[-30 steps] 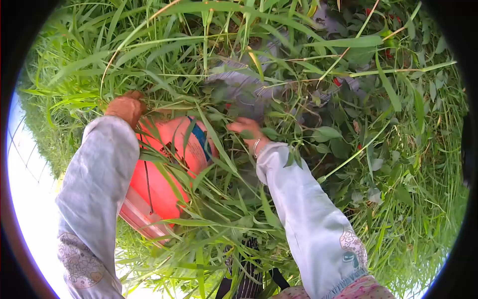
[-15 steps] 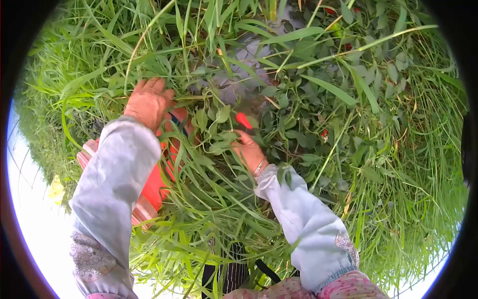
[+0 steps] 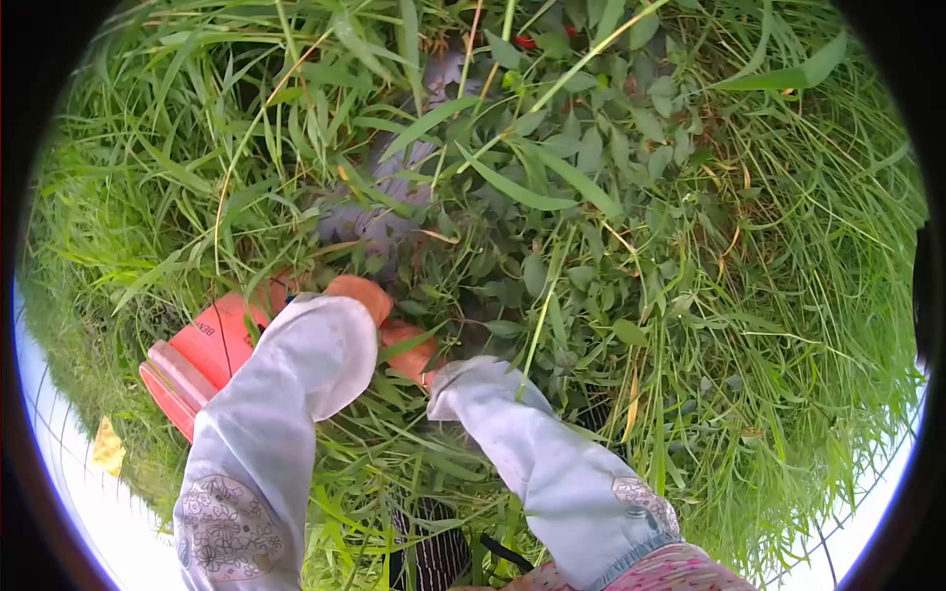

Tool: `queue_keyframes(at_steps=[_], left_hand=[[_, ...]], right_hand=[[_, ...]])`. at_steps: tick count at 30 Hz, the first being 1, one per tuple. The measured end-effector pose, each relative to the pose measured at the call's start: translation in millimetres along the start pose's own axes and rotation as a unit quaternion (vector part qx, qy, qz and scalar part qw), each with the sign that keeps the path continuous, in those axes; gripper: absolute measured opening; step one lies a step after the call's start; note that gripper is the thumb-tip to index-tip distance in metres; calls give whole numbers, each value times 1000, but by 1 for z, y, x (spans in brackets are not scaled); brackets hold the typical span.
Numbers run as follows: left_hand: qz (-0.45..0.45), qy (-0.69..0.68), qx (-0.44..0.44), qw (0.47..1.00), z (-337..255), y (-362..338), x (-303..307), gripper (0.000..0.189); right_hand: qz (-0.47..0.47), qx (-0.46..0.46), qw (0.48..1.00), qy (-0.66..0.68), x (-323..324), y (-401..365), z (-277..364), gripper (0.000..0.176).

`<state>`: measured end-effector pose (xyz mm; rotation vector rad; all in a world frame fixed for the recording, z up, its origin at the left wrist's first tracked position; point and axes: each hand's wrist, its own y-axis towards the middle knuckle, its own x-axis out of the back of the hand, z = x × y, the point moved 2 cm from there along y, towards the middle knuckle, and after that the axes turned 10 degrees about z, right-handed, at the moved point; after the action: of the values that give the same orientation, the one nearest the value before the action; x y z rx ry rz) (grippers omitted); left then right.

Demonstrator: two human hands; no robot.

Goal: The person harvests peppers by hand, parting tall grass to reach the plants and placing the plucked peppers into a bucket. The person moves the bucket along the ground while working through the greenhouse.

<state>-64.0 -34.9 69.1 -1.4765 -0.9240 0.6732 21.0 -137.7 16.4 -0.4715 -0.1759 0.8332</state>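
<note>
My left hand (image 3: 361, 294) is beside the red-orange bucket (image 3: 212, 345), with its fingers hidden by the sleeve and leaves. Close against it on the right is my right hand (image 3: 409, 353), partly covered by a grass blade, and its fingers cannot be made out. A bracelet (image 3: 425, 378) circles the right wrist. Leafy pepper plants (image 3: 493, 286) stand just beyond both hands. What either hand holds, if anything, is hidden.
Grey plastic sheeting (image 3: 379, 202) shows between the plants. Red peppers (image 3: 532, 41) lie among leaves at the top. Tall grass (image 3: 118, 217) surrounds the spot, and a yellow object (image 3: 108, 448) is at the far left.
Both hands have come together in front of the bucket, my right hand moving left and down. The red pepper seen near my right hand is no longer visible. The view has shifted, showing more of the bucket.
</note>
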Motion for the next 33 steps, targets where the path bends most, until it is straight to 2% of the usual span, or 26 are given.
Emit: queue_keyframes(at_steps=[2, 3, 6, 7, 8, 9, 11, 12, 15, 16, 17, 18, 21, 22, 24, 25, 27, 28, 29, 31, 32, 33], left_hand=[[-17, 11, -9, 1000, 0, 1, -6, 24], [-20, 8, -29, 999, 1, -8, -1, 23], [-144, -81, -20, 986, 15, -15, 2, 16], [-186, -118, -13, 975, 22, -14, 0, 15], [-320, -202, -33, 925, 32, -7, -6, 10], [-334, -345, -37, 876, 40, -2, -9, 9], [-337, -605, -41, 720, 54, 2, -14, 10], [-360, -629, -41, 688, 58, 0, -12, 12], [-481, -749, -42, 453, 63, -6, -8, 10], [-485, -764, -8, 425, 79, -12, 0, 10], [-488, -779, 25, 393, 97, -25, 13, 11], [-479, -736, 54, 475, 91, -47, 35, 15], [-418, -737, -56, 528, 58, -82, 62, 17], [-404, -752, -75, 515, 52, -90, 57, 16], [-433, -769, -88, 462, 28, -106, 50, 15], [-438, -747, -98, 490, 12, -118, 49, 15], [-441, -718, -124, 524, -36, -145, 57, 9], [-473, -711, -183, 487, -61, -145, 52, 8], [-448, -732, -169, 484, -87, -164, 61, 9], [-414, -711, -139, 552, -131, -182, 60, 11], [-395, -666, -87, 627, -153, -196, 65, 15], [-432, -554, -71, 708, -176, -212, 74, 20]], right_hand=[[44, -49, 997, 28, 11, -4, 16, 26], [49, -33, 995, -80, 13, -5, 20, 25], [100, -8, 989, -107, 12, -7, 12, 25], [86, -5, 996, -28, 3, -7, 3, 25], [73, -2, 996, 49, -12, -5, -14, 25], [50, 6, 991, 124, -25, -3, -29, 24], [3, 30, 962, 271, -49, 1, -58, 24], [12, 15, 966, 258, -40, -2, -59, 24], [88, -38, 978, 187, -31, -6, -48, 28], [155, -52, 986, 22, 0, -18, -7, 29], [219, -65, 962, -147, 20, -26, 18, 30], [150, -47, 981, -116, 17, -32, 13, 31], [73, -47, 994, -69, 29, -48, 29, 50], [97, -81, 989, -72, 38, -53, 45, 43], [138, -150, 975, -87, 73, -68, 78, 31], [154, -186, 965, -99, 95, -78, 89, 27], [90, -125, 987, -47, 129, -113, 102, 31], [58, -92, 994, -18, 144, -133, 110, 34], [18, -76, 997, 14, 161, -155, 122, 23], [-39, -34, 996, 74, 185, -189, 131, 23], [-30, -52, 985, 162, 197, -210, 137, 24], [-21, -68, 966, 248, 211, -229, 152, 26]])
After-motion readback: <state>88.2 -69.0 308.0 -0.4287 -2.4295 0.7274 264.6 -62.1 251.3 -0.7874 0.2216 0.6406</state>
